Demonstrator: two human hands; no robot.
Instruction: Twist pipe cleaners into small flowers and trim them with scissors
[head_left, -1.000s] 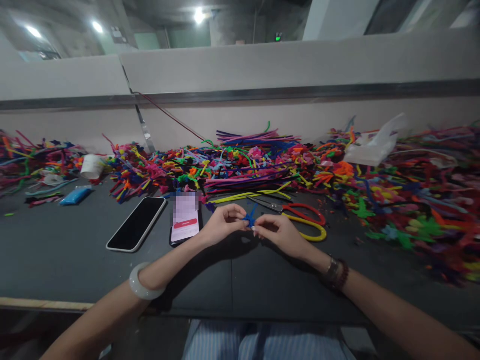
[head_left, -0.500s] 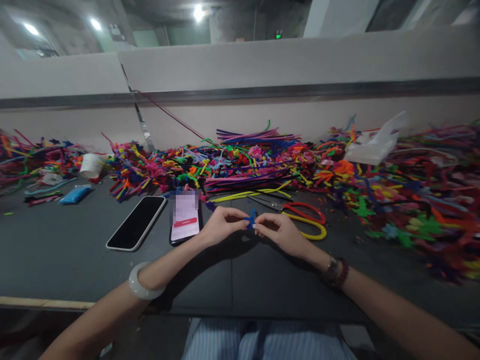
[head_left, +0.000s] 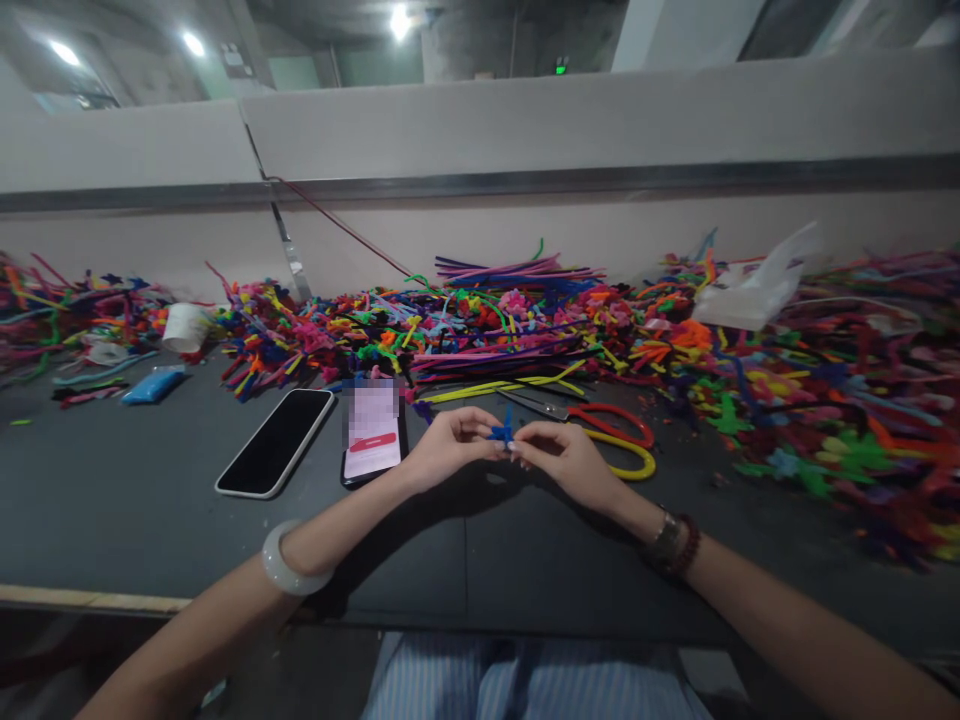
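Between my fingertips is a small blue pipe cleaner piece (head_left: 504,432), bent into a shape with several short arms, one of them pointing up. My left hand (head_left: 453,446) is closed on its left side, thumb and fingers pinching. From the other side my right hand (head_left: 564,458) pinches it as well, with thumb and index finger meeting at its lower part. Both hands hover over the dark table, fingertips nearly touching each other. Scissors (head_left: 616,418) with one red and one yellow handle lie just behind my right hand, which covers part of them.
Piles of coloured pipe cleaners (head_left: 517,310) run along the back and right. Left of my hands lie a dark-screened phone (head_left: 276,442) and a lit phone (head_left: 373,425). A white cup (head_left: 183,328), a blue packet (head_left: 153,385) and a white plastic bag (head_left: 754,290) lie farther out.
The blue piece has turned slightly between my fingers, and its upright arm now shows more clearly. My left fingers have shifted a little around it; both hands still hold it.
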